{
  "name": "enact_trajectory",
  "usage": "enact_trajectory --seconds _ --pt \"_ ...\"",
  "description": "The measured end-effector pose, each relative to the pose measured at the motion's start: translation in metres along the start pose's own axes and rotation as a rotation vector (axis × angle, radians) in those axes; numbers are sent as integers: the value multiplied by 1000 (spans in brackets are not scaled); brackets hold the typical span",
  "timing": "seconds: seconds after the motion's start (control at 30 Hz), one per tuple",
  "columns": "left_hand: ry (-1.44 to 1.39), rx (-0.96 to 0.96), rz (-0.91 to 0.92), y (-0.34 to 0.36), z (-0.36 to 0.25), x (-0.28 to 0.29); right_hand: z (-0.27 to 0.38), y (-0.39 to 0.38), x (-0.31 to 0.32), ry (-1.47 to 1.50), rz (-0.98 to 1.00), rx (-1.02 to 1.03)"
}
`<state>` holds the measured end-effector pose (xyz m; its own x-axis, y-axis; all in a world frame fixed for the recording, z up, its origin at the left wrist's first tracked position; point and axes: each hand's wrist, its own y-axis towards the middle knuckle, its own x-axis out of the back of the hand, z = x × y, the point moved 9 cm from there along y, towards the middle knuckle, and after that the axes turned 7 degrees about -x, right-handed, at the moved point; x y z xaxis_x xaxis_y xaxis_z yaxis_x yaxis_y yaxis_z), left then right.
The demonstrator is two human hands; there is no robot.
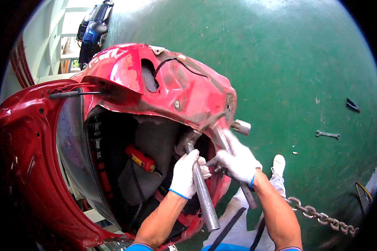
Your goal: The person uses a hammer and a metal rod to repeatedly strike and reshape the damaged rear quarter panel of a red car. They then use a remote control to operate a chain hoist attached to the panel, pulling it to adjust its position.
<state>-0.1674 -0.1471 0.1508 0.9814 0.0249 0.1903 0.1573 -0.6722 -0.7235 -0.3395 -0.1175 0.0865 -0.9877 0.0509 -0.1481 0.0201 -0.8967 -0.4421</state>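
Head view: left hand (184, 173) grips near-upright steel bar (203, 194).

A car body repair workshop is shown. A damaged red car body (125, 104), with crumpled, scraped sheet metal around its open rear, is seen standing indoors on a painted green floor (289, 62). A loose spanner (327, 134) and a small dark tool (352, 105) are left lying on that floor, well apart from the car. A heavy steel chain (322, 217) is stretched across the floor at lower right. A second, dark vehicle (92, 29) is parked near a bright opening at upper left. White work gloves are worn by the person, and metal bars are held against the bent panel.
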Motion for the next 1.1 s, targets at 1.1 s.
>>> enact_trajectory --seconds 1.1 --pt "-111 -196 -16 -17 -19 -13 13 15 27 62 10 101"
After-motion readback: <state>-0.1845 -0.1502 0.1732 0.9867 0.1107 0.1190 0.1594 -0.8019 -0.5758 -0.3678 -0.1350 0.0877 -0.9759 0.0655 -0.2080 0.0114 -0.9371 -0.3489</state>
